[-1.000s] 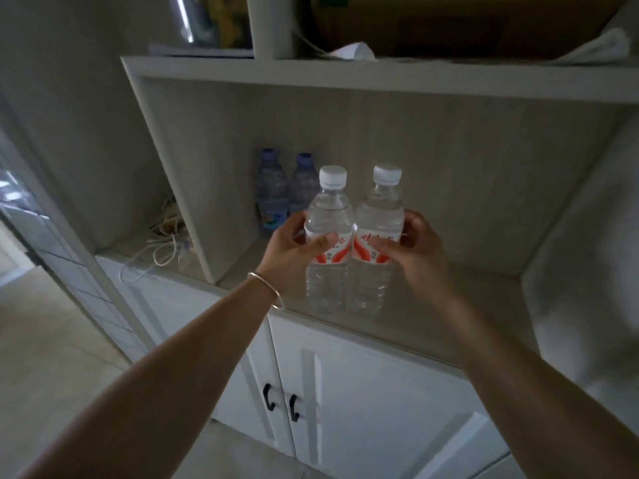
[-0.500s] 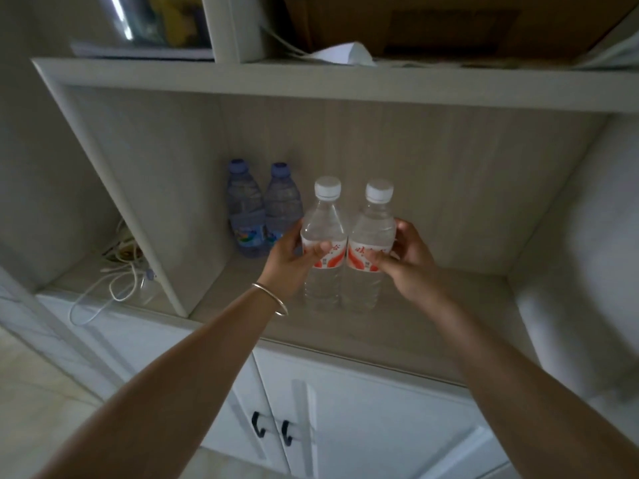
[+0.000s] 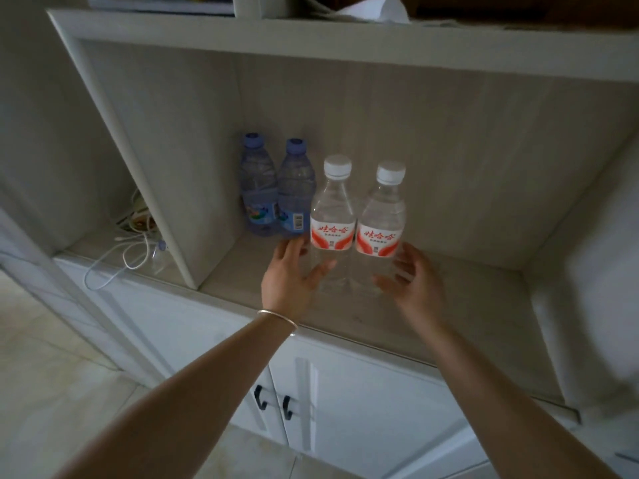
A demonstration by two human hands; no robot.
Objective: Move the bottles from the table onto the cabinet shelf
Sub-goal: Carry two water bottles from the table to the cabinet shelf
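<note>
Two clear bottles with white caps and red-and-white labels stand upright side by side on the cabinet shelf point(image 3: 466, 305): the left one point(image 3: 332, 216) and the right one point(image 3: 382, 223). Behind them to the left stand two blue-tinted bottles with blue caps point(image 3: 257, 191) point(image 3: 296, 195), close to the back wall. My left hand point(image 3: 288, 274) hovers low beside the left clear bottle, fingers relaxed and spread, holding nothing. My right hand point(image 3: 411, 281) is in front of the right clear bottle's base, fingers loose and apart from it.
A vertical divider panel point(image 3: 148, 188) bounds the shelf on the left; beyond it lie white cables point(image 3: 128, 254). An upper shelf board point(image 3: 345, 39) runs overhead with papers on it. Below are white cabinet doors with black handles point(image 3: 273, 402).
Both hands have let go of the two clear bottles and drawn back toward me. The bottles now stand free on the shelf.
</note>
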